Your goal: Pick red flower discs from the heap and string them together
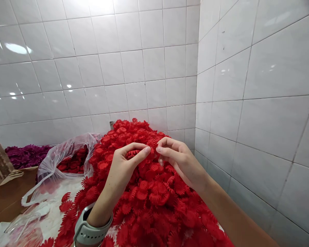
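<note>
A large heap of red artificial flower heads (159, 192) with fringed petals rises in front of me. My left hand (130, 156) is over the heap, thumb and forefinger pinched together. My right hand (176, 156) faces it in a like pinch, its fingertips a small gap away from the left ones. Red petals show behind and between the fingers, so whatever the pinches hold, if anything, cannot be made out. A pale green watch strap (92, 230) is around my left wrist.
A clear plastic bag (51, 168) with darker red flower pieces lies left of the heap. Behind it are purple flower pieces (27, 156) by a brown cardboard box (14, 195). More clear plastic (23, 226) lies at lower left. White tiled walls (154, 61) close off the back and right.
</note>
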Demonstrator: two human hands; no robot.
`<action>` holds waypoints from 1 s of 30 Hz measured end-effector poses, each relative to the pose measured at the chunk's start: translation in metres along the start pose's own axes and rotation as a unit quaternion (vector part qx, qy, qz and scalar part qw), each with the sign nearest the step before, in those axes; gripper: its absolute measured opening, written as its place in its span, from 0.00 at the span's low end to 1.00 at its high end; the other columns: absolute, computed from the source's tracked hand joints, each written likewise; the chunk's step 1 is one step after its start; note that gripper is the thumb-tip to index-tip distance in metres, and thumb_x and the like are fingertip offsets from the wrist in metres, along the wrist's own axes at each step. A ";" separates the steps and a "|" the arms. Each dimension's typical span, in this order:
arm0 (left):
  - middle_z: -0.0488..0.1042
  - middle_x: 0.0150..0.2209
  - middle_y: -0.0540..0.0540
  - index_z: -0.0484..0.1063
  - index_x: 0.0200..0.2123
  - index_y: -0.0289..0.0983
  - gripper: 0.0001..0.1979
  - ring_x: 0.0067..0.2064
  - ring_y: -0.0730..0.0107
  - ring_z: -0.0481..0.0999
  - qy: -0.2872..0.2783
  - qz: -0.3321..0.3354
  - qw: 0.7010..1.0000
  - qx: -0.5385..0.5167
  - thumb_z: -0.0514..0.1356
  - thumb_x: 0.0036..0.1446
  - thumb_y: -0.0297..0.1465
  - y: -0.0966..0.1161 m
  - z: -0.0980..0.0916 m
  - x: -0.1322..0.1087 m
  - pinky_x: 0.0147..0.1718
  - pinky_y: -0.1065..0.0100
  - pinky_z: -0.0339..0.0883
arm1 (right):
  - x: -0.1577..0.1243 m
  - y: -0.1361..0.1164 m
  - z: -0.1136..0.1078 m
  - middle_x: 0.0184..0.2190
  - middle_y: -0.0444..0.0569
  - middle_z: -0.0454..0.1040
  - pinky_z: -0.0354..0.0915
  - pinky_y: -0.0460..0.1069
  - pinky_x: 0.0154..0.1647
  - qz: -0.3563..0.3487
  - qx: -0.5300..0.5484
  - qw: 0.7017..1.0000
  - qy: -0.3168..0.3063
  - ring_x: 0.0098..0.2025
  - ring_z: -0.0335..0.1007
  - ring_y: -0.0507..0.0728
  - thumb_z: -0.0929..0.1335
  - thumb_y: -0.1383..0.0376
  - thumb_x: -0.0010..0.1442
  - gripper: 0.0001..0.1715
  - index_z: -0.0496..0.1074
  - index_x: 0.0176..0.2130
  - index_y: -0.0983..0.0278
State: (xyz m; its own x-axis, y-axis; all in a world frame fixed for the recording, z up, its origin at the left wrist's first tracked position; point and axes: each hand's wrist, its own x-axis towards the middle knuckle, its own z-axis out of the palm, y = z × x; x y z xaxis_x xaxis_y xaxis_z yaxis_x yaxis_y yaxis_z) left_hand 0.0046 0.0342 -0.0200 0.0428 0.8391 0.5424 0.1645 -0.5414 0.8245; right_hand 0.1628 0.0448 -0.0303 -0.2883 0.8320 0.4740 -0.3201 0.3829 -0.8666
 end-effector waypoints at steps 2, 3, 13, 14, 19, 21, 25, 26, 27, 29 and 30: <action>0.78 0.31 0.51 0.79 0.29 0.39 0.07 0.34 0.73 0.73 0.009 0.021 1.000 0.018 0.66 0.48 0.36 0.001 -0.001 0.000 0.34 0.75 0.65 | 0.000 -0.001 -0.001 0.25 0.40 0.64 0.59 0.46 0.29 -0.002 -0.013 1.000 -0.006 0.25 0.60 0.48 0.70 0.62 0.53 0.09 0.67 0.27 0.64; 0.78 0.32 0.51 0.79 0.31 0.39 0.08 0.34 0.73 0.73 0.017 0.028 0.999 0.024 0.66 0.47 0.36 0.001 -0.001 0.000 0.34 0.75 0.65 | 0.000 -0.001 -0.002 0.25 0.40 0.64 0.59 0.46 0.29 -0.003 -0.011 1.000 -0.009 0.25 0.60 0.48 0.70 0.62 0.54 0.09 0.67 0.28 0.63; 0.64 0.17 0.58 0.75 0.23 0.38 0.05 0.19 0.84 0.56 -0.035 -0.022 0.998 -0.051 0.66 0.48 0.32 0.001 -0.002 0.002 0.20 0.79 0.54 | 0.000 -0.005 -0.008 0.26 0.42 0.70 0.60 0.47 0.29 0.003 -0.078 0.993 -0.085 0.28 0.64 0.51 0.67 0.60 0.58 0.10 0.63 0.38 0.61; 0.65 0.18 0.58 0.75 0.23 0.38 0.05 0.20 0.84 0.57 -0.036 -0.017 0.998 -0.054 0.66 0.48 0.32 0.001 -0.003 0.002 0.20 0.79 0.54 | -0.001 -0.007 -0.009 0.27 0.43 0.71 0.60 0.47 0.30 0.005 -0.120 0.988 -0.101 0.29 0.64 0.51 0.67 0.60 0.58 0.10 0.64 0.37 0.62; 0.70 0.23 0.55 0.74 0.23 0.37 0.07 0.25 0.80 0.65 -0.085 -0.045 0.995 -0.022 0.66 0.47 0.33 0.002 -0.007 0.002 0.24 0.78 0.58 | -0.003 -0.012 -0.011 0.25 0.42 0.66 0.56 0.47 0.28 -0.028 -0.258 0.953 -0.154 0.26 0.58 0.49 0.59 0.61 0.64 0.14 0.62 0.28 0.64; 0.70 0.24 0.55 0.74 0.25 0.37 0.06 0.27 0.79 0.66 -0.072 -0.034 0.997 0.004 0.66 0.47 0.33 0.003 -0.007 0.001 0.26 0.78 0.59 | -0.003 -0.013 -0.010 0.21 0.39 0.59 0.51 0.46 0.23 -0.044 -0.267 0.951 -0.153 0.23 0.51 0.48 0.60 0.62 0.64 0.17 0.59 0.24 0.63; 0.68 0.26 0.56 0.71 0.29 0.38 0.08 0.26 0.79 0.63 0.021 0.041 0.997 0.059 0.65 0.49 0.35 0.008 -0.007 -0.001 0.24 0.77 0.56 | -0.003 -0.010 -0.008 0.18 0.38 0.50 0.44 0.47 0.20 -0.087 -0.242 0.960 -0.114 0.21 0.44 0.47 0.63 0.63 0.60 0.21 0.54 0.19 0.63; 0.67 0.26 0.56 0.70 0.28 0.38 0.08 0.25 0.80 0.60 0.004 0.043 0.997 0.071 0.64 0.50 0.36 0.010 -0.007 -0.003 0.22 0.77 0.55 | -0.003 -0.009 -0.007 0.18 0.38 0.51 0.44 0.47 0.21 -0.097 -0.223 0.964 -0.107 0.21 0.45 0.47 0.64 0.64 0.60 0.21 0.54 0.18 0.63; 0.66 0.25 0.55 0.70 0.27 0.38 0.09 0.24 0.79 0.59 -0.033 0.036 0.996 0.080 0.62 0.52 0.37 0.012 -0.007 -0.004 0.21 0.76 0.53 | -0.002 -0.008 -0.007 0.18 0.39 0.51 0.44 0.47 0.21 -0.103 -0.200 0.969 -0.105 0.21 0.45 0.47 0.64 0.64 0.59 0.21 0.55 0.18 0.64; 0.63 0.23 0.55 0.70 0.26 0.38 0.10 0.23 0.79 0.57 -0.125 0.013 0.989 0.080 0.60 0.54 0.38 0.014 -0.006 -0.007 0.20 0.75 0.50 | -0.001 -0.006 -0.006 0.18 0.39 0.53 0.44 0.47 0.21 -0.105 -0.154 0.976 -0.115 0.21 0.46 0.47 0.65 0.64 0.58 0.21 0.57 0.17 0.64; 0.63 0.23 0.55 0.70 0.27 0.38 0.10 0.24 0.78 0.57 -0.162 0.007 0.984 0.070 0.60 0.54 0.38 0.015 -0.006 -0.008 0.21 0.74 0.51 | 0.000 -0.004 -0.005 0.17 0.39 0.53 0.44 0.47 0.21 -0.102 -0.131 0.978 -0.124 0.20 0.46 0.47 0.65 0.64 0.57 0.21 0.57 0.16 0.64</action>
State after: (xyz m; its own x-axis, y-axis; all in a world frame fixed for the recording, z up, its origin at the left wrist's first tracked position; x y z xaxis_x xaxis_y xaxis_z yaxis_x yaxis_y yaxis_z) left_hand 0.0012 0.0195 -0.0110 0.3538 0.8170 0.4554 0.2955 -0.5596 0.7743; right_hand 0.1691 0.0450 -0.0277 -0.4620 0.6172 0.6369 -0.1616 0.6475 -0.7447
